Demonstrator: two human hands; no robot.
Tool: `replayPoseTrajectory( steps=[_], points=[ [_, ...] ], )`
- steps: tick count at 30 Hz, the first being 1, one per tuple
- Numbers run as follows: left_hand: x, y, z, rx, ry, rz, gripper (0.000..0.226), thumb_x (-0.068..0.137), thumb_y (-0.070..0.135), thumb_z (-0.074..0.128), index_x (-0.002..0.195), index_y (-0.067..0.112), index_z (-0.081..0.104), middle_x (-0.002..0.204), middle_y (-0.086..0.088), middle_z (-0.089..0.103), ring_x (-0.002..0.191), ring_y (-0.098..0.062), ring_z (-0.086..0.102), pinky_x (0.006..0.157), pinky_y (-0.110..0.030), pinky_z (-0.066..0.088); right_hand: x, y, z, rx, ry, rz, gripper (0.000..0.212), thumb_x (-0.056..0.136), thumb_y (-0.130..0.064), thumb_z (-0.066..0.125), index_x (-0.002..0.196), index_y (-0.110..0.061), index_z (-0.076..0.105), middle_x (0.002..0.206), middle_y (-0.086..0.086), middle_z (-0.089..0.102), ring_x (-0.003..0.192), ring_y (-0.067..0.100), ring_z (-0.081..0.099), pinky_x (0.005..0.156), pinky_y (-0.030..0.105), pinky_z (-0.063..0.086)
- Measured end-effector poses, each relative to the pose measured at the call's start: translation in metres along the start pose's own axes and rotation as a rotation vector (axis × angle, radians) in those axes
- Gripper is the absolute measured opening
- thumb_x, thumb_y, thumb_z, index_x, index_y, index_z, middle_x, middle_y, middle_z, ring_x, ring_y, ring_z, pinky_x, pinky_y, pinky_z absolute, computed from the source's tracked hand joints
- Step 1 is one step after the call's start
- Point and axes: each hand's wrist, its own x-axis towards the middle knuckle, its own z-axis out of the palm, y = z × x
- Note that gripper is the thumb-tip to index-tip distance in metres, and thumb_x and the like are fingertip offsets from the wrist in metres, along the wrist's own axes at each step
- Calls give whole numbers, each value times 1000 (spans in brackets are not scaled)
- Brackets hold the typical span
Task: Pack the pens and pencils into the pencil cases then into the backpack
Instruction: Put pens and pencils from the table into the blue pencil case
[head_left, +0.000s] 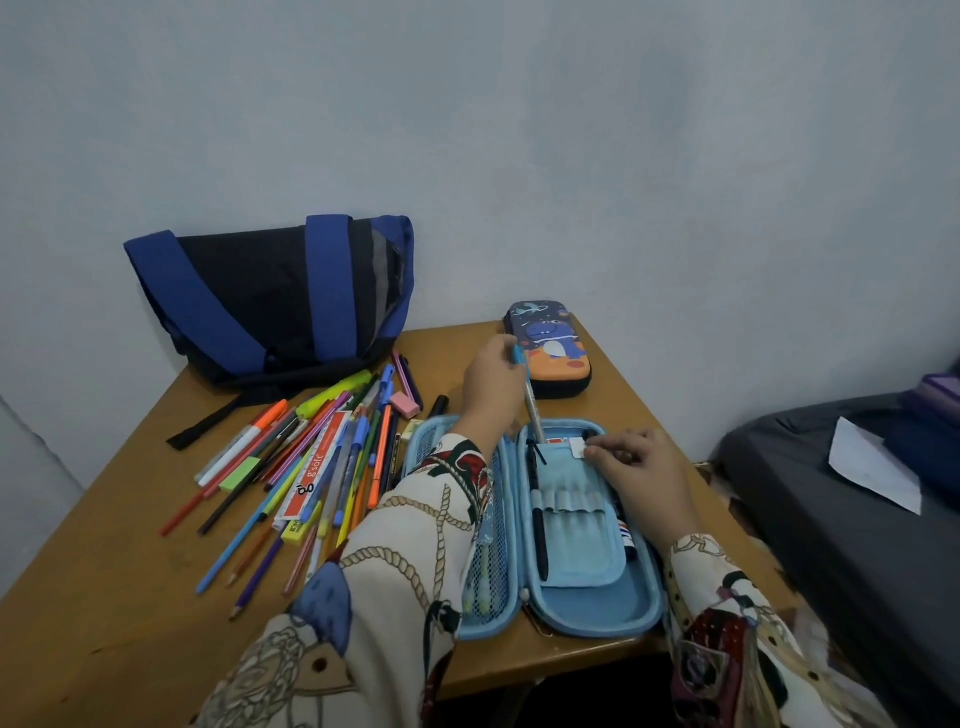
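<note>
An open light-blue pencil case (587, 608) lies at the table's front edge. My left hand (491, 382) grips a clear pen with a blue cap (531, 402), its tip down at the top of the case's inner flap (576, 545). My right hand (641, 470) pinches the flap's upper right corner. A black pen (539, 525) sits in the flap's elastic loops. A shut dinosaur pencil case (548, 356) lies behind. Several loose pens and pencils (311, 467) are piled to the left. A blue and black backpack (275, 301) leans on the wall at the back left.
The wooden table (104, 597) meets a pale wall at the back. A pink eraser (405, 405) and a red ruler (317, 467) lie in the pile. A dark bed (857, 519) with a white paper (872, 470) stands to the right.
</note>
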Motion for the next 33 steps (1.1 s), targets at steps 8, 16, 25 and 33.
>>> replayPoseTrajectory(
  steps=[8, 16, 25, 33],
  points=[
    [-9, -3, 2, 196, -264, -68, 27, 93, 25, 62, 117, 14, 57, 97, -7, 61, 77, -24, 62, 59, -31, 48, 1, 2, 1, 6, 14, -16, 6, 82, -21, 76, 87, -21, 73, 95, 3, 50, 82, 3, 49, 66, 0, 34],
    [-18, -3, 0, 377, -378, 4, 14, 81, 17, 74, 93, 14, 67, 86, 2, 60, 78, -15, 55, 60, -24, 42, 2, 4, 2, -8, 18, -9, 7, 82, -22, 76, 88, -21, 73, 97, 4, 50, 80, 4, 49, 65, 4, 36],
    [-28, -9, -2, 567, -384, 111, 27, 93, 3, 51, 106, 14, 72, 121, -7, 57, 114, -25, 52, 98, -36, 46, 2, 3, 2, -48, 7, -10, 6, 82, -21, 75, 88, -21, 74, 99, 4, 51, 81, 1, 48, 65, 1, 34],
    [-33, -5, 6, 889, -298, 233, 41, 94, 42, 54, 105, 5, 67, 119, -9, 49, 119, -29, 36, 98, -37, 34, 0, 2, 0, -52, 6, -27, 5, 82, -19, 74, 87, -21, 73, 96, 6, 50, 77, 0, 48, 64, 1, 34]
  ],
)
